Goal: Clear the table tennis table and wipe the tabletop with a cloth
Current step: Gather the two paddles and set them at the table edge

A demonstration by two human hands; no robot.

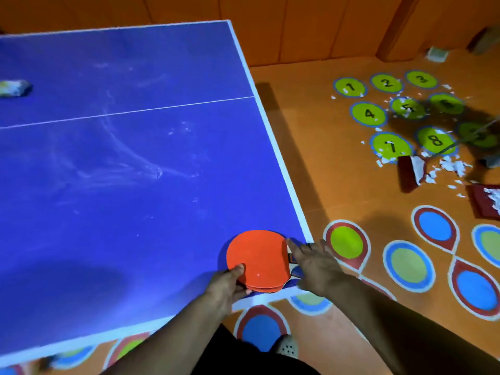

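Two red table tennis paddles (pixel 257 259) lie stacked at the near right corner of the blue table tennis table (pixel 130 171). My left hand (pixel 227 286) grips the stack at its near edge, thumb on the top face. My right hand (pixel 313 263) lies over the paddle handles at the table's right edge, fingers stretched out toward the blades. A crumpled cloth (pixel 13 87) sits on the far left of the tabletop. White smears and dust streaks mark the blue surface.
The orange floor to the right has painted numbered green circles (pixel 387 82) and coloured ovals (pixel 346 243). White debris (pixel 451 166) and dark red bricks (pixel 408 171) lie scattered on it. An orange wall stands behind the table.
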